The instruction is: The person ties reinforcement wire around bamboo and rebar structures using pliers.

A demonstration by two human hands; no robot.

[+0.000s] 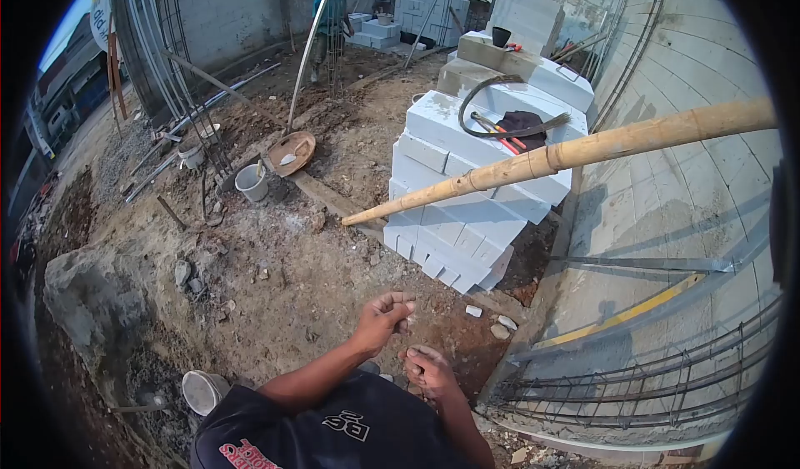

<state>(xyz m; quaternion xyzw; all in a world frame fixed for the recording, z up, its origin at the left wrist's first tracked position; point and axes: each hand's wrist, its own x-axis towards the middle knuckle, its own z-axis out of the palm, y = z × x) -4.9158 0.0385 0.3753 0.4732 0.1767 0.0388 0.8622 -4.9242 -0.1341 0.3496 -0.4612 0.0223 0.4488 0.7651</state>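
My left hand (388,322) is raised in front of my chest, its fingers curled together in a pinch. Just below it and to the right is my right hand (429,369), also closed with the fingertips pressed together. The two hands are close but apart. Whatever either one pinches is too small to make out. Bare soil lies under both. Beyond them, a long bamboo pole (508,169) slants across the view in front of a stack of white blocks (458,227).
Tools and a dark cloth (523,127) lie on the blocks. A block wall (667,69) and rebar cage (633,390) stand at right. Buckets (252,183) and a round pan (292,153) sit left of centre. Several people are in the background, one in teal (332,15).
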